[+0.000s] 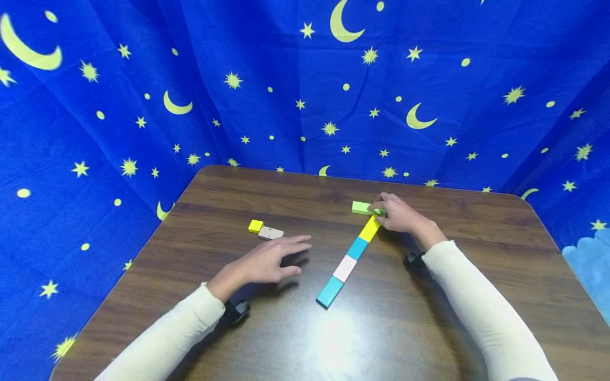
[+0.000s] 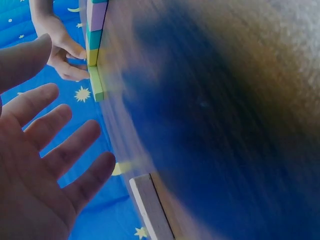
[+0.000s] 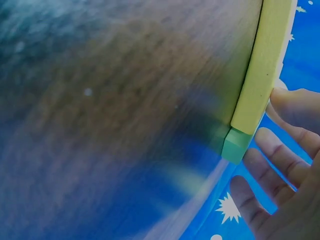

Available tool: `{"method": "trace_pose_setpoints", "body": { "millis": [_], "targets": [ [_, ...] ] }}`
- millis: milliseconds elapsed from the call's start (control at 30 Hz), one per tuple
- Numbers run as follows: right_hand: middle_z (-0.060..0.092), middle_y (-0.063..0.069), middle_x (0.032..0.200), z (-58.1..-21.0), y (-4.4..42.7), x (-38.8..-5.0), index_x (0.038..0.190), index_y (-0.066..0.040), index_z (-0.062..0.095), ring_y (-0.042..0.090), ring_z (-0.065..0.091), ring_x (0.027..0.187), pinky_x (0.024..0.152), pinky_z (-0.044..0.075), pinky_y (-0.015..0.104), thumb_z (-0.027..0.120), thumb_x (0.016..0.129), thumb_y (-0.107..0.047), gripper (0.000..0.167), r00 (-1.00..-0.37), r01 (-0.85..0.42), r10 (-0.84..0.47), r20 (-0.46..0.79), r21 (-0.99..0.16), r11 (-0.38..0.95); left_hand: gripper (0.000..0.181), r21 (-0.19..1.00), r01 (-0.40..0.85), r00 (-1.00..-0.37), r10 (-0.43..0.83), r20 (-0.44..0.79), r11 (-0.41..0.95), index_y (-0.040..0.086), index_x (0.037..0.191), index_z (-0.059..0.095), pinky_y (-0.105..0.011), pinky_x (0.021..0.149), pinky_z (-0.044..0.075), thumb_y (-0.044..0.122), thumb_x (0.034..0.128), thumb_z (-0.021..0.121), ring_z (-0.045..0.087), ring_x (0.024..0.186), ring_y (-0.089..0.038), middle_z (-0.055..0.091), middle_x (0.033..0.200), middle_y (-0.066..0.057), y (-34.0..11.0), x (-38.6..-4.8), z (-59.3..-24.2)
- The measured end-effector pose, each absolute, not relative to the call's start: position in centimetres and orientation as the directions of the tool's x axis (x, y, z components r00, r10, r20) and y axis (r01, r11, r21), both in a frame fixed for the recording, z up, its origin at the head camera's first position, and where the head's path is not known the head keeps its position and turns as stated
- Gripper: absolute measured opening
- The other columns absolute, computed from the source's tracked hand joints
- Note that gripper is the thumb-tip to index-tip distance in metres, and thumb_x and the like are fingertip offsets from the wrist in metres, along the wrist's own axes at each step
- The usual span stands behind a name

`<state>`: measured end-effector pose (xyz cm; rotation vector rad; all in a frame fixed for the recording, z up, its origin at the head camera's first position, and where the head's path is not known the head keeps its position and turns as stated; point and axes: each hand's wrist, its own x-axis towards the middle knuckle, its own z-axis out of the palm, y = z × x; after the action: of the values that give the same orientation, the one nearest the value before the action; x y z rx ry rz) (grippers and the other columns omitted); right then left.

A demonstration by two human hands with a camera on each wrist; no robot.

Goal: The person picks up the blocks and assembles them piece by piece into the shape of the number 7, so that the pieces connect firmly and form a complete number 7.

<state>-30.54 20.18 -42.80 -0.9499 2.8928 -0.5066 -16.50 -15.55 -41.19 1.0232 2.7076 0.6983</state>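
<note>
My left hand (image 1: pixel 267 262) hovers over the left part of the table with its fingers spread and holds nothing. Just beyond it lie a pale, speckled block (image 1: pixel 271 233) and a small yellow block (image 1: pixel 256 226), end to end. My right hand (image 1: pixel 397 212) is at the far end of a slanting row, with thumb and fingers about the right end of a light green block (image 1: pixel 360 207). This block lies crosswise against a yellow block (image 1: pixel 369 228). Nearer me the row continues with a blue block (image 1: pixel 357 248), a pale pink block (image 1: pixel 345 269) and a teal block (image 1: pixel 330 292).
The brown wooden table (image 1: pixel 381 328) has rounded far corners. A blue curtain (image 1: pixel 267 63) with yellow moons and stars hangs behind it and along both sides. A light blue scalloped fabric (image 1: pixel 591 267) shows beyond the right edge.
</note>
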Motion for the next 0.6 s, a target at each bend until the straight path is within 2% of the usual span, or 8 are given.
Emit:
{"method": "trace_pose_setpoints", "body": {
  "millis": [200,433,600],
  "targets": [
    [0.060,0.022,0.120,-42.9,20.2,-30.5,0.123,-0.002,0.069,0.040,0.055,0.114,0.101,0.045,0.057,0.066,0.091,-0.011,0.033,-0.815,-0.559,-0.577,0.050,-0.333,0.759,0.054,0.436,0.565,-0.792,0.609,0.047,0.701,0.008,0.142,0.054,-0.053,0.116,0.038,0.027,0.0939,0.068,0.045,0.142,-0.033,0.043,0.157,-0.008,-16.5,-17.9,-40.7],
    [0.059,0.024,0.122,-42.8,20.2,-30.5,0.123,-0.002,0.068,0.041,0.054,0.115,0.102,0.044,0.058,0.067,0.090,-0.011,0.034,-0.820,-0.552,-0.570,0.048,-0.332,0.765,0.048,0.379,0.478,-0.869,0.490,0.072,0.792,0.008,0.137,0.059,-0.056,0.115,0.037,0.025,0.0930,0.069,0.047,0.140,-0.035,0.051,0.152,-0.008,-18.7,-19.9,-40.4],
    [0.059,0.024,0.122,-42.9,20.2,-30.2,0.123,-0.001,0.068,0.041,0.053,0.114,0.101,0.044,0.058,0.066,0.091,-0.009,0.033,-0.821,-0.550,-0.568,0.051,-0.334,0.766,0.048,0.319,0.469,-0.878,0.474,0.068,0.824,0.008,0.135,0.061,-0.060,0.112,0.039,0.023,0.0912,0.070,0.049,0.137,-0.037,0.054,0.149,-0.011,-19.9,-20.4,-40.8]
  ]
}}
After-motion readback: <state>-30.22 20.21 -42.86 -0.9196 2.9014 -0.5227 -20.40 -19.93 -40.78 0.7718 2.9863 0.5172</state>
